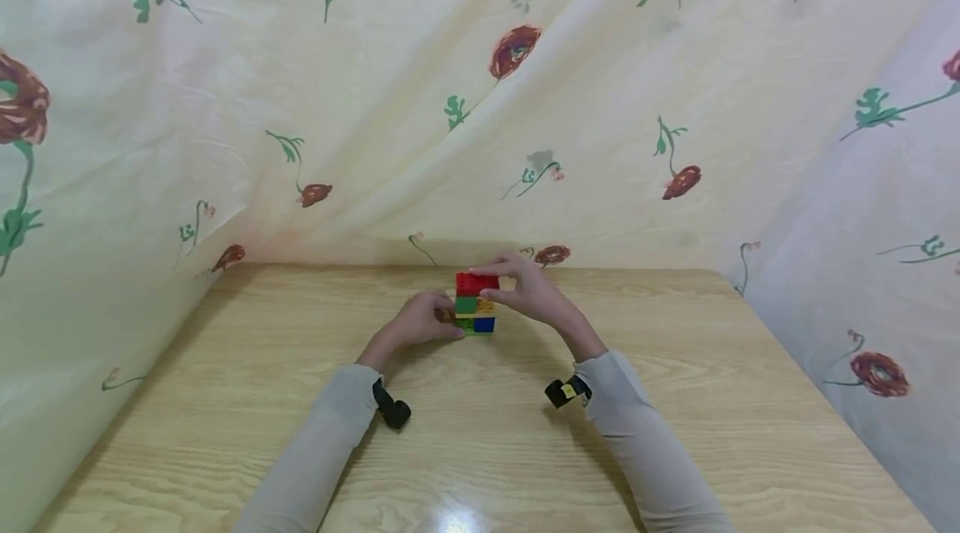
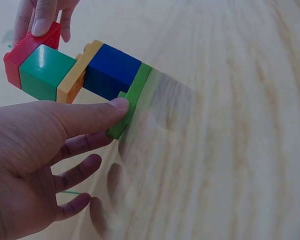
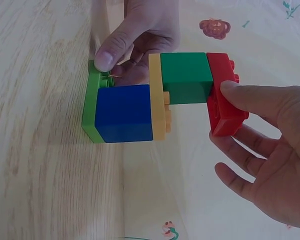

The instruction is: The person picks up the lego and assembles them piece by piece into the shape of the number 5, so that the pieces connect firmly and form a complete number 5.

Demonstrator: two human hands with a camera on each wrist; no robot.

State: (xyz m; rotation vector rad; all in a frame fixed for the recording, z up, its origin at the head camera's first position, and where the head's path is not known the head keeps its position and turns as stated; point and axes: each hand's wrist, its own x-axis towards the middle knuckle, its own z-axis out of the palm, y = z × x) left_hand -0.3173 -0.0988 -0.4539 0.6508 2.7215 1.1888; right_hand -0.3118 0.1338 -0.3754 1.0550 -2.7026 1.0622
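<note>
A stack of toy building bricks stands on the table, joined in a zigzag. At its bottom lies a flat light green brick [image 3: 91, 107], with a blue brick [image 3: 124, 114] on one end. Above come a flat yellow-orange brick [image 3: 157, 112], a green brick [image 3: 186, 77] and a red brick [image 3: 225, 120] on top. My left hand [image 1: 422, 319] pinches the light green brick's free end between thumb and fingers. The red brick is held by my right hand [image 1: 528, 291], thumb on the near side and fingers behind it, partly hidden.
The wooden table [image 1: 465, 450] reaches back to a flowered cloth [image 1: 390, 141] hanging close behind the stack. More cloth hangs along the left and right sides. Each wrist wears a black camera on a strap.
</note>
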